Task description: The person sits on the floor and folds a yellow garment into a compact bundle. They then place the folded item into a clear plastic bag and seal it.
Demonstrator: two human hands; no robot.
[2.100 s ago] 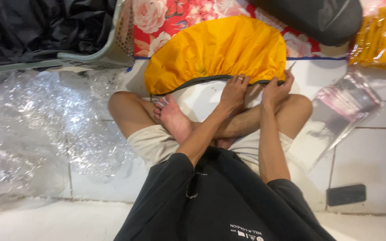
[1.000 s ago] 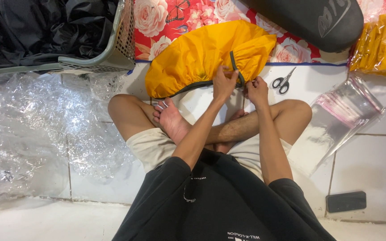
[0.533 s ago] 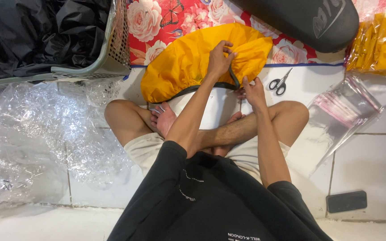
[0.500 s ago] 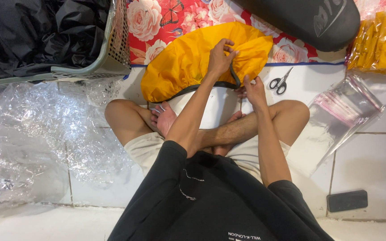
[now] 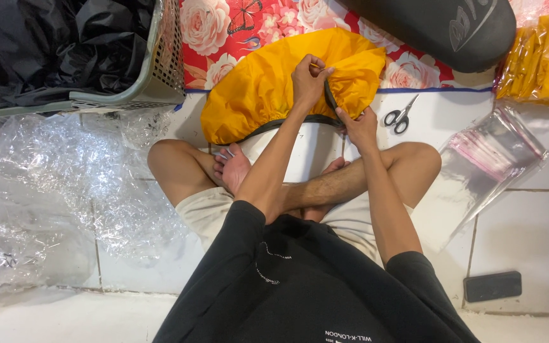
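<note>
Both grips pinching yellow cover [image 5: 268, 89] dark hem.

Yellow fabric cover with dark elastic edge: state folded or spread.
Partly folded: yellow fabric cover has its right side doubled over, pinched by left hand and right hand.

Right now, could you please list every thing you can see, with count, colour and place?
fabric cover: one, yellow with dark edge, on floor before the crossed legs
scissors: one, dark handles, right of cover
clear bags: a stack, right
yellow packs: several, top right
basket: one, grey, holds black fabric, top left
plastic wrap: clear, left
flat device: one, black, lower right
left hand: grips cover
right hand: grips dark edge
</note>
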